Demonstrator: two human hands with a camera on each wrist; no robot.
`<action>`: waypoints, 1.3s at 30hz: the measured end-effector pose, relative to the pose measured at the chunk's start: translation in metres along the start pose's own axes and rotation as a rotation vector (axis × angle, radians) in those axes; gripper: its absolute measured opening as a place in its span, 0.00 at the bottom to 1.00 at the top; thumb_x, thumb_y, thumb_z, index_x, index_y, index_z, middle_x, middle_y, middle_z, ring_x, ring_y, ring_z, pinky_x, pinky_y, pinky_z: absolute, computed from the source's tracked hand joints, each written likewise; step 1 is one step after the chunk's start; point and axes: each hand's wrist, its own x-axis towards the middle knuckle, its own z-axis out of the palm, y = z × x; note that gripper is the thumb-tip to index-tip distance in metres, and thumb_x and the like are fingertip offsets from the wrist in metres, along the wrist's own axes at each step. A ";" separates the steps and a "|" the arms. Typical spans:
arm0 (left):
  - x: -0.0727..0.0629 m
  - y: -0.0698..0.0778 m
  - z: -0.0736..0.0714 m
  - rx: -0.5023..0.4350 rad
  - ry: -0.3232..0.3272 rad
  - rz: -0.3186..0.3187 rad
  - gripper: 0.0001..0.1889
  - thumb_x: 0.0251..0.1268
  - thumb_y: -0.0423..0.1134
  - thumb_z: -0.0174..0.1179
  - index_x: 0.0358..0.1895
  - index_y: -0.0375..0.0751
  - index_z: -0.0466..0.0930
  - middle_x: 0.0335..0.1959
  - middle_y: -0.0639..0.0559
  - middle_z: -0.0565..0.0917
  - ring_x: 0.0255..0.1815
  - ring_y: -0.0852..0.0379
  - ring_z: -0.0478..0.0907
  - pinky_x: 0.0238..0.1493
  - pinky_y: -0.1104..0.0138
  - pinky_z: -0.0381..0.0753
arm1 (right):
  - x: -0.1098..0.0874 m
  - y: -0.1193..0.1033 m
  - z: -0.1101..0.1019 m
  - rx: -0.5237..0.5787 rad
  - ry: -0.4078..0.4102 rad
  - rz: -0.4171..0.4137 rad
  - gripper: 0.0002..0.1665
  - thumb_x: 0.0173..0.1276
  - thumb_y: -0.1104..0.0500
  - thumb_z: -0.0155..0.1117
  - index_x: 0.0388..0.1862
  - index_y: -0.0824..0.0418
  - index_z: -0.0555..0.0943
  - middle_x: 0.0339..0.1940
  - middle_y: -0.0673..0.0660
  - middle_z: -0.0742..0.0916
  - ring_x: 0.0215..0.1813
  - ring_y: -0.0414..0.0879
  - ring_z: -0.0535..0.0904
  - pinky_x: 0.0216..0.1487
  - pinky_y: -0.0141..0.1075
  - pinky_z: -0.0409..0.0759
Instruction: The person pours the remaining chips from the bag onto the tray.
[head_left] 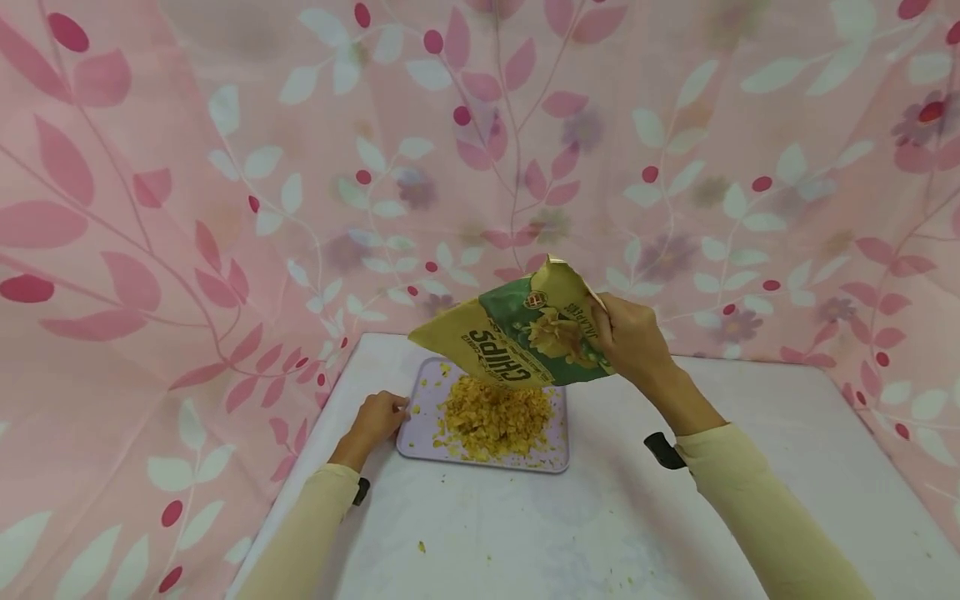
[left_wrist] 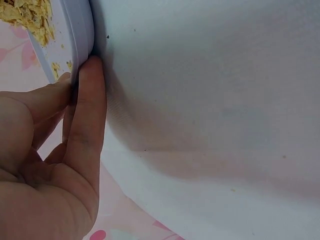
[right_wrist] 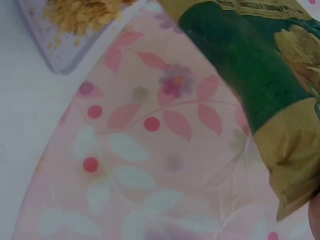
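Note:
A yellow and green chips bag [head_left: 536, 333] is tilted over a lilac tray [head_left: 422, 429], its left end low above the pile. My right hand [head_left: 633, 337] grips the bag at its right end; only a sliver of that hand [right_wrist: 315, 215] shows in the right wrist view. Crushed yellow chips [head_left: 495, 417] lie heaped on the tray, with crumbs around them. At the tray's left edge, my left hand [head_left: 380, 414] pinches the rim. The left wrist view shows the thumb at the rim's top and a finger [left_wrist: 87, 105] against its outer side.
The tray stands on a white-covered table [head_left: 712, 517]. A few crumbs [head_left: 422, 547] lie on the cloth in front of the tray. Pink floral fabric [head_left: 480, 167] hangs behind the table and along its sides.

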 end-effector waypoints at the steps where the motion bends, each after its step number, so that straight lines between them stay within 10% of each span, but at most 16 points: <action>1: 0.000 0.000 0.000 -0.001 -0.002 0.001 0.20 0.62 0.31 0.64 0.58 0.32 0.79 0.21 0.51 0.80 0.18 0.59 0.75 0.22 0.68 0.72 | -0.001 0.000 0.001 -0.002 -0.020 -0.007 0.24 0.81 0.57 0.44 0.22 0.65 0.70 0.13 0.53 0.69 0.14 0.42 0.61 0.15 0.34 0.60; 9: 0.001 0.002 0.000 0.006 -0.002 0.001 0.20 0.62 0.31 0.64 0.58 0.33 0.79 0.21 0.52 0.79 0.18 0.59 0.75 0.22 0.68 0.71 | 0.001 0.001 0.000 -0.012 0.097 0.009 0.29 0.81 0.51 0.42 0.19 0.65 0.70 0.12 0.56 0.72 0.12 0.46 0.66 0.13 0.37 0.62; 16: 0.001 0.002 -0.001 0.019 0.016 0.006 0.20 0.61 0.31 0.64 0.57 0.33 0.80 0.21 0.51 0.81 0.17 0.59 0.75 0.22 0.68 0.73 | -0.001 0.000 0.003 -0.005 -0.021 0.006 0.22 0.80 0.59 0.45 0.22 0.65 0.70 0.12 0.52 0.68 0.13 0.41 0.59 0.13 0.33 0.59; 24: 0.002 0.003 -0.001 0.054 0.024 0.019 0.19 0.61 0.32 0.66 0.56 0.33 0.80 0.24 0.51 0.83 0.18 0.60 0.76 0.24 0.68 0.72 | 0.004 0.000 0.001 -0.014 0.104 -0.003 0.28 0.81 0.54 0.41 0.19 0.65 0.69 0.10 0.54 0.69 0.11 0.43 0.60 0.11 0.34 0.58; 39: 0.001 0.003 0.000 0.035 0.011 0.006 0.20 0.62 0.31 0.65 0.58 0.33 0.79 0.22 0.52 0.79 0.18 0.60 0.75 0.21 0.68 0.72 | 0.002 0.003 0.003 -0.039 0.084 0.006 0.26 0.80 0.57 0.44 0.19 0.66 0.69 0.10 0.56 0.70 0.10 0.44 0.63 0.11 0.35 0.60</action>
